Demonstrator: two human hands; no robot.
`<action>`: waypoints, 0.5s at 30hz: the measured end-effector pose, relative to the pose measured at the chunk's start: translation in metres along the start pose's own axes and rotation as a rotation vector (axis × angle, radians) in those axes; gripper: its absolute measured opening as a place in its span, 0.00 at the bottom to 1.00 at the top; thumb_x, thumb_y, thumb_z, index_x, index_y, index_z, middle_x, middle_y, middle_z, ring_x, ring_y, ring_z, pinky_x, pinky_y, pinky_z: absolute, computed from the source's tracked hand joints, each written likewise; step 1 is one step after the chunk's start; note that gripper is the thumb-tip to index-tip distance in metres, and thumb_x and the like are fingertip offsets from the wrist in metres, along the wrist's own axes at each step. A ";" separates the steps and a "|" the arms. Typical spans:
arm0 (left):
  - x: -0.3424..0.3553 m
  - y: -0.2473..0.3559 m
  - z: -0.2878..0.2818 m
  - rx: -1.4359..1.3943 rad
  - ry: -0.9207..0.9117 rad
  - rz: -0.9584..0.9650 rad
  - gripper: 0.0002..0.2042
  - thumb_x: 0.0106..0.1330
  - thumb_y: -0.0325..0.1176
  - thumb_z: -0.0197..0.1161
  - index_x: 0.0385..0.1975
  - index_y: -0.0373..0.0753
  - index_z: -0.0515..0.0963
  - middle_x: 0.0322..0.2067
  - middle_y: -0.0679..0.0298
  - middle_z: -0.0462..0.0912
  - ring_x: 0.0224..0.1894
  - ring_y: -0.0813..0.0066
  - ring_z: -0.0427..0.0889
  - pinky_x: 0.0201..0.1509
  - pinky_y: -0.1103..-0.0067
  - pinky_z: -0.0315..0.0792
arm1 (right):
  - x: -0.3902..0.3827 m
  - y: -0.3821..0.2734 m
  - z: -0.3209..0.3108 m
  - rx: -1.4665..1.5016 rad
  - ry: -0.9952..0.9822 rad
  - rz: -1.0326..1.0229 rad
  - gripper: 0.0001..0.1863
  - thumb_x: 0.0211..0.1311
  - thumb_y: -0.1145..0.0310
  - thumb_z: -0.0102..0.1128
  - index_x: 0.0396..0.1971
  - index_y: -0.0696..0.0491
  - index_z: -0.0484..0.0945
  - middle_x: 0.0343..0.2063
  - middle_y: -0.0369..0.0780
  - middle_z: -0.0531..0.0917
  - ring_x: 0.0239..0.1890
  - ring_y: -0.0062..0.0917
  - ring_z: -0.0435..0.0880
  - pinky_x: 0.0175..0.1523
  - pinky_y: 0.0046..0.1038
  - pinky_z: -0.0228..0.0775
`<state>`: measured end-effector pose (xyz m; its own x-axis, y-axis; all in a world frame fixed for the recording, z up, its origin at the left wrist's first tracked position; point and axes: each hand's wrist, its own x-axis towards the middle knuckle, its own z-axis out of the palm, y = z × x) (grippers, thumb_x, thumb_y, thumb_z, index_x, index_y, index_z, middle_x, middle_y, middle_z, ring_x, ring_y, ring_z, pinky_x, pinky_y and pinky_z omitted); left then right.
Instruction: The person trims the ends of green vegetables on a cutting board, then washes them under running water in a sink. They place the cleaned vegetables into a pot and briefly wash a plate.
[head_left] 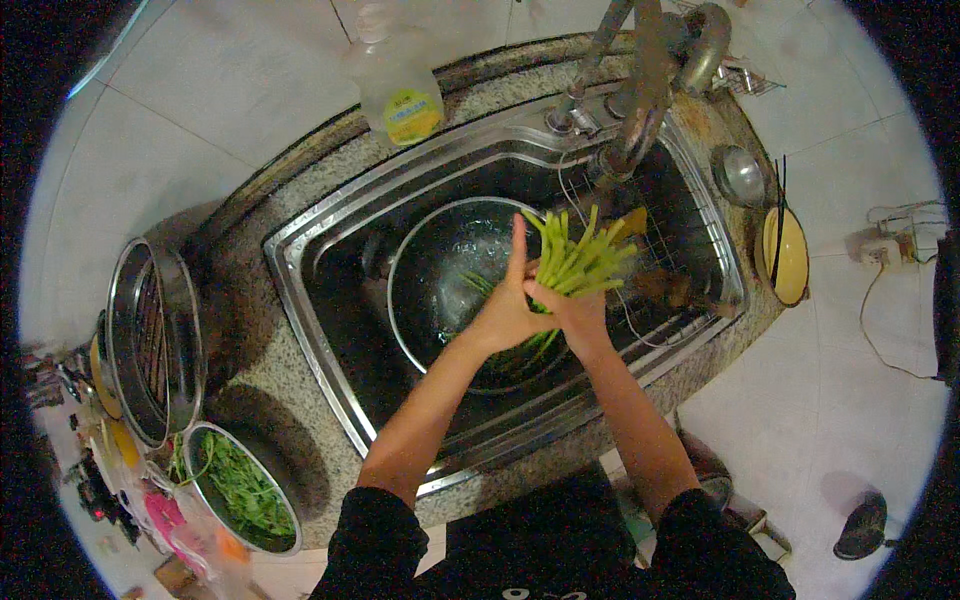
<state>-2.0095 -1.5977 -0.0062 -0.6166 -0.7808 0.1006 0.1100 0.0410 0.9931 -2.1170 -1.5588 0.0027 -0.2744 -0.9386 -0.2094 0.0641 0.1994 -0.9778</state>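
White floor tiles surround a speckled stone table (300, 440) with a steel sink (330, 300) set into it. Over the sink, the right hand (575, 310) has its fingers closed around a bunch of green stems (580, 262), tips pointing up toward the faucet (640, 90). The left hand (505, 310) presses against the bunch, fingers stretched flat and open. Beneath both sits a round metal basin (430, 250) holding water. Farther left, a bowl of leafy greens (245, 490) rests on the table's edge.
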 end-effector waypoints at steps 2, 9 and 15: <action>-0.004 -0.006 -0.015 -0.272 -0.037 -0.096 0.54 0.42 0.27 0.66 0.56 0.51 0.23 0.52 0.45 0.57 0.54 0.60 0.60 0.54 0.72 0.55 | 0.009 -0.003 0.005 0.041 0.090 -0.102 0.17 0.39 0.74 0.61 0.34 0.57 0.70 0.33 0.38 0.74 0.37 0.22 0.72 0.42 0.23 0.62; -0.056 -0.055 -0.085 -0.063 0.665 -0.188 0.25 0.51 0.21 0.55 0.51 0.36 0.58 0.33 0.62 0.73 0.37 0.78 0.71 0.44 0.83 0.63 | 0.037 -0.018 0.028 0.148 0.358 -0.198 0.12 0.43 0.76 0.58 0.30 0.57 0.69 0.29 0.35 0.73 0.36 0.21 0.70 0.44 0.23 0.60; -0.101 -0.144 -0.087 0.562 0.621 -0.273 0.14 0.50 0.28 0.56 0.37 0.33 0.69 0.26 0.59 0.74 0.31 0.64 0.74 0.38 0.76 0.66 | 0.024 0.045 0.046 -0.465 0.068 0.004 0.17 0.37 0.72 0.61 0.32 0.59 0.70 0.30 0.38 0.76 0.32 0.27 0.75 0.40 0.25 0.64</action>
<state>-1.8954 -1.5784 -0.1647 -0.0120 -0.9994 -0.0331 -0.4795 -0.0233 0.8773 -2.0770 -1.5851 -0.0462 -0.3381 -0.9200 -0.1982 -0.3674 0.3230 -0.8722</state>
